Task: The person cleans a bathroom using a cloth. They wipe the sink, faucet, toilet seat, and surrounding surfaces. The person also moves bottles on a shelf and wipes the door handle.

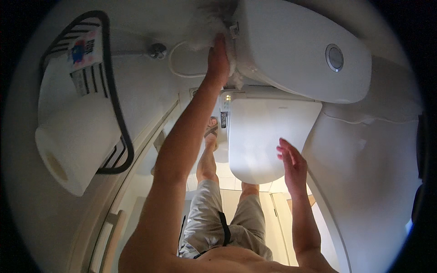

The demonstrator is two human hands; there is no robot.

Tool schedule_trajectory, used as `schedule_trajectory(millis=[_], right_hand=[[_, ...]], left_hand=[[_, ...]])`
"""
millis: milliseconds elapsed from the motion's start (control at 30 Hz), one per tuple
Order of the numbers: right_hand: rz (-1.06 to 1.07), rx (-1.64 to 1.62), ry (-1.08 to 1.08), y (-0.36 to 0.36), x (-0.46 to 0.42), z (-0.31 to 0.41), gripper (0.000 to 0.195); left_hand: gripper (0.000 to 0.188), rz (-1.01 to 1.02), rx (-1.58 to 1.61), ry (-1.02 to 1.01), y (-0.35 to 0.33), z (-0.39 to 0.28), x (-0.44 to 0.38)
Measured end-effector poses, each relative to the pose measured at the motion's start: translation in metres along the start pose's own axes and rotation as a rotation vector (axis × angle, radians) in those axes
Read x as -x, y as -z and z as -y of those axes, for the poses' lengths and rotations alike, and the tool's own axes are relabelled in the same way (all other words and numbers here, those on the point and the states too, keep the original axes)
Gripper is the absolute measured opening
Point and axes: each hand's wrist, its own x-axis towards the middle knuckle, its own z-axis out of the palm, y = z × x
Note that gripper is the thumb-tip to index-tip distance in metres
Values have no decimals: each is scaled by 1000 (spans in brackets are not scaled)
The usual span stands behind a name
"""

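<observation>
My left hand [218,63] reaches up beside a white toilet tank [290,51], against a white fluffy duster [206,30]. The duster's pile is blurred and shows past my fingertips and along the tank side of the hand; my grip on it is partly hidden. Below the tank is the toilet's lowered white lid [263,133]. My right hand [294,162] hovers over the lid's right edge, empty, with fingers loosely bent and apart.
A control panel [226,102] with small lights flanks the lid. On the left wall hang a dark wire rack [117,112] and a white roll [82,136]. A valve [158,51] and a looping white hose [174,63] sit near my left forearm. A round flush button [334,57] tops the tank.
</observation>
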Motion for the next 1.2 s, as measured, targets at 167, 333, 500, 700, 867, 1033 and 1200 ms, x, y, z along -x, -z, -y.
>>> schedule_trajectory(millis=[167, 333, 500, 700, 867, 1033, 1200], right_hand=[[25, -92, -142, -5, 13, -33, 41], [91, -112, -202, -10, 21, -45, 39], [93, -103, -191, -9, 35, -25, 38], [94, -137, -157, 7, 45, -13, 38], [93, -128, -125, 21, 53, -16, 36], [90, -193, -128, 16, 55, -32, 35], [124, -205, -124, 11, 60, -52, 33]], left_hand=[[86, -49, -83, 194, 59, 44, -71], [83, -144, -200, 295, 61, 44, -80], [71, -186, -651, 207, 39, 28, 7], [61, -201, -583, -20, 9, -46, 122], [56, 83, -977, -461, -37, -86, 146], [56, -29, -1870, -1183, -94, -119, 93], [72, 94, -1769, -924, -118, -120, 108]])
